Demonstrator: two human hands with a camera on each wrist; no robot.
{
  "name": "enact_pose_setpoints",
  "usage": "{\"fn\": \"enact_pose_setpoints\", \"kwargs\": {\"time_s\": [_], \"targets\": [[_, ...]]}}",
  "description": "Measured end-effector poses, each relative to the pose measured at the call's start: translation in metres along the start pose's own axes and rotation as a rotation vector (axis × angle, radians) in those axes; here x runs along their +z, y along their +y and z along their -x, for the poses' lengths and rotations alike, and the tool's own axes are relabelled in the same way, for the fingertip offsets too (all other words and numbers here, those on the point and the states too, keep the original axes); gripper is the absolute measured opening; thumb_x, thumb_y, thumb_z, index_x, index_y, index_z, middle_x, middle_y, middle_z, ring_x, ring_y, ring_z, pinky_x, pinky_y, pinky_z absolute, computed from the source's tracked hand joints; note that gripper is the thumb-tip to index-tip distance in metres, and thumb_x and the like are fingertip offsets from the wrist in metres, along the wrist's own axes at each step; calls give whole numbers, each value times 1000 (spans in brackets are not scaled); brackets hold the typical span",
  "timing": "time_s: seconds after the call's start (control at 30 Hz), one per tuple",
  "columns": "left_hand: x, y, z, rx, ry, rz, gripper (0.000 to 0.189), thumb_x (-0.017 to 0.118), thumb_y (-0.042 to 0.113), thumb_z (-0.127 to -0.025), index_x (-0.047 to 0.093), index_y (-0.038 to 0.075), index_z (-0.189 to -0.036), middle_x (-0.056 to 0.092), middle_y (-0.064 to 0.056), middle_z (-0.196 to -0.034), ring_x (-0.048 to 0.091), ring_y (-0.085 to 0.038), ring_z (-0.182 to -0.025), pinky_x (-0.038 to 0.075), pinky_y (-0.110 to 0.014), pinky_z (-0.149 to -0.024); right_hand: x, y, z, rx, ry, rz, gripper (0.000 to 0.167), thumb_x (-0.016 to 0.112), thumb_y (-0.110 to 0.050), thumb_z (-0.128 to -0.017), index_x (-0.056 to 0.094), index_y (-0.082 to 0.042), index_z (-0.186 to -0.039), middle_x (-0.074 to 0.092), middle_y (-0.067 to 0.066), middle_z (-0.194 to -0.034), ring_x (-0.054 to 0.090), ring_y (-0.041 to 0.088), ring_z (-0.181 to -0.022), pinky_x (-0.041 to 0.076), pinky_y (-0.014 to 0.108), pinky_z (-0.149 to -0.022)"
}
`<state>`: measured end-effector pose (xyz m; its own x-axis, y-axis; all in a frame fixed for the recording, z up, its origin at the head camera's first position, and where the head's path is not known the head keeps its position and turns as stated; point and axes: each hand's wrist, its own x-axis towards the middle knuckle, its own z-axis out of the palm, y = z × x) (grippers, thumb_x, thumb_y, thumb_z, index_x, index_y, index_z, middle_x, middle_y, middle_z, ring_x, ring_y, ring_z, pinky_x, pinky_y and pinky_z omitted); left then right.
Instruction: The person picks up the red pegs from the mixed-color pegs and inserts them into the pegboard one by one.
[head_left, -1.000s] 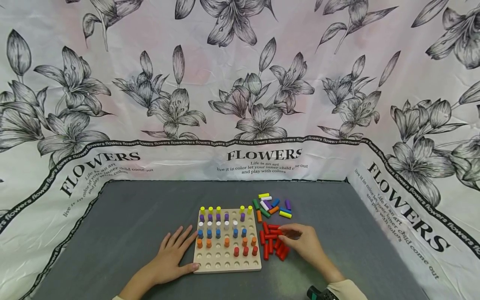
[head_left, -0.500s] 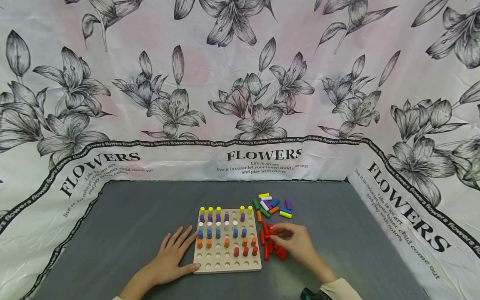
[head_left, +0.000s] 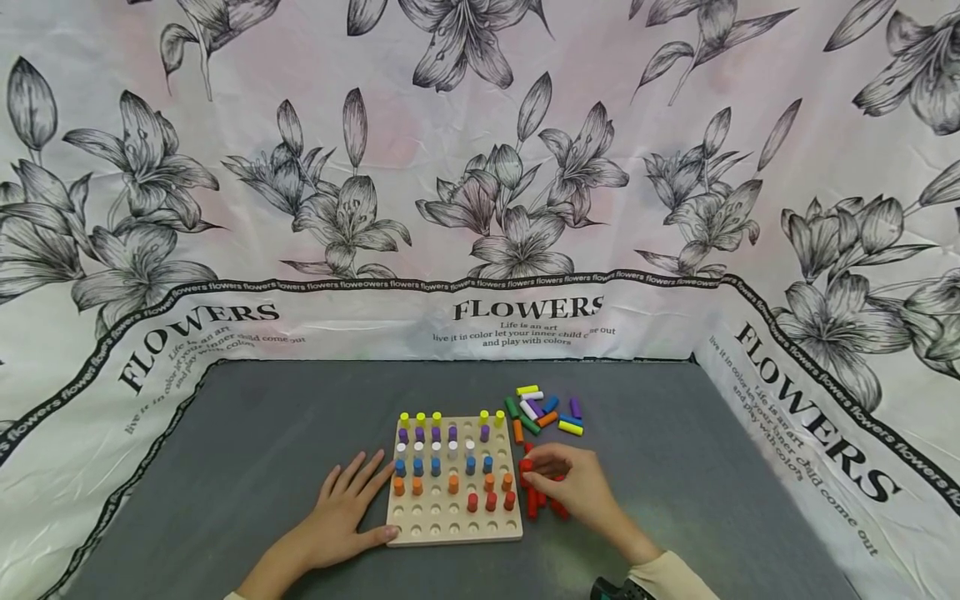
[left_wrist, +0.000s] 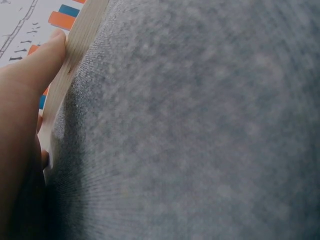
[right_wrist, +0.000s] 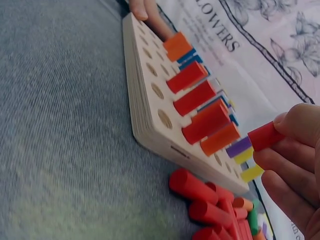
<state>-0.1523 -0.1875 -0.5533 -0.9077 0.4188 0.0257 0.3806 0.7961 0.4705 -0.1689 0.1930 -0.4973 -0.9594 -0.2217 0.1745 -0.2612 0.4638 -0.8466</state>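
Note:
My right hand (head_left: 576,487) pinches a red peg (right_wrist: 263,136) between thumb and fingers, above the pile of loose red pegs (right_wrist: 192,187) beside the board. The wooden pegboard (head_left: 446,538) carries rows of yellow, purple, white, blue and orange pegs. Several of its holes are bare, and 3 red pegs (head_left: 491,502) stand in the row nearest the bare front row. My left hand (head_left: 341,517) lies flat with fingers spread at the board's left side, its thumb on the front left corner. In the left wrist view, the left thumb (left_wrist: 49,55) touches the board's edge.
Loose pegs in mixed colours, among them a yellow peg (head_left: 571,429) and a green peg (head_left: 512,407), lie behind the red pile. A grey cloth (head_left: 315,417) covers the table. Flower-printed fabric (head_left: 525,333) rises around the back and sides.
My right hand has moved left from the red pile toward the board, lifting a red peg. The left hand and the pegs on the board stay in place.

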Motion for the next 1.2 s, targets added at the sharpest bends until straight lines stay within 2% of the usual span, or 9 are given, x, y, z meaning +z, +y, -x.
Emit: {"fn": "enact_pose_setpoints", "kwargs": {"time_s": [0.13,0.3,0.6,0.97,1.2], "targets": [[-2,2,0,17,14,-7,86,60,64,-88,26,28,-158,23,-11,-166,18,-45,-151,8,-71,-114,4,-4,-1,1,-16,2,18,81,-19,-83,73,-17,-98,78,2,-91,71,3,-77,58,22,-70],[-3,4,0,6,-9,-10,87,59,65,-88,26,27,-159,21,-10,-167,16,-44,-152,8,-71,-114,9,-9,-1,-17,-32,-8,17,81,-21,-83,73,-16,-97,77,3,-93,72,5,-77,57,21,-70],[-7,8,1,7,-26,-21,86,57,65,-90,25,25,-159,21,-10,-167,17,-45,-152,10,-73,-114,20,-14,-4,-108,-69,-29,16,80,-21,-84,72,-16,-98,78,4,-93,73,7,-79,59,23,-69],[1,-1,0,15,24,-22,88,60,66,-87,26,27,-158,22,-9,-167,18,-43,-152,8,-69,-114,38,-19,-5,-117,-116,-62,15,79,-17,-85,72,-15,-98,77,6,-94,72,4,-78,59,25,-67],[0,1,0,18,22,-7,86,60,65,-87,26,30,-158,22,-9,-167,18,-43,-152,8,-70,-114,45,-21,-3,-119,-139,-106,16,78,-12,-85,72,-10,-100,76,11,-95,73,12,-79,59,26,-67]]}}
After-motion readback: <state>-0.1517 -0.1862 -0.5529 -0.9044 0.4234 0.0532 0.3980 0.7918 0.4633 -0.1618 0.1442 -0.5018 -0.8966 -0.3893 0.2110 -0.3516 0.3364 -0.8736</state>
